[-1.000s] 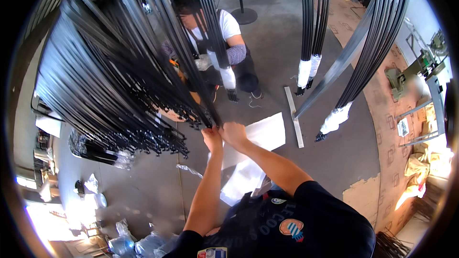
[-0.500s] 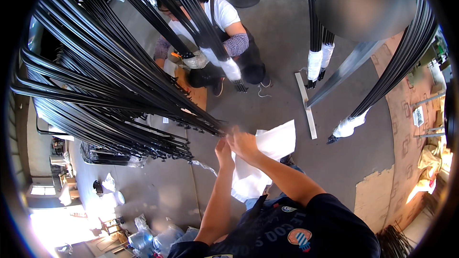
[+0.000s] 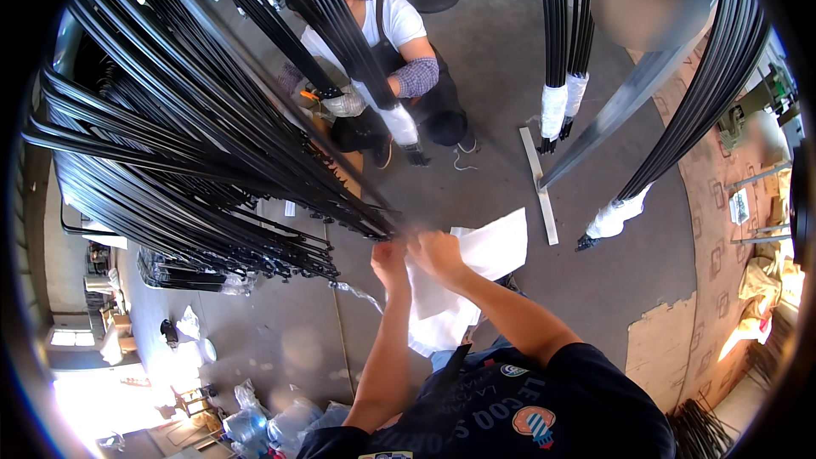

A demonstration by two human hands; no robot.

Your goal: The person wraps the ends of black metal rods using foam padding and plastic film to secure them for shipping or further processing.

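Observation:
Both hands work side by side at the lower tips of a bundle of long black tubes (image 3: 340,197). My left hand (image 3: 389,262) has its fingers curled in close under the tube tips. Beside it, my right hand (image 3: 437,253) is closed too, its fingertips pointing at the same tips. A smeared patch over the fingertips hides what lies between them. Directly beneath and behind my hands, a white sheet (image 3: 495,246) drapes over my lap, one corner sticking out to the right.
Racked black tubes (image 3: 170,178) fill the left side. Ahead, a crouching co-worker (image 3: 399,30) handles a bundle with a white-wrapped end (image 3: 398,123). More wrapped bundles (image 3: 612,218) hang at right, near a slanting metal post (image 3: 608,123) on a flat foot bar (image 3: 539,187). Plastic bags (image 3: 293,425) lie lower left.
My left hand has shifted a little left and down, opening a small gap from my right hand. The co-worker's bare hand now shows against the wrapped bundle.

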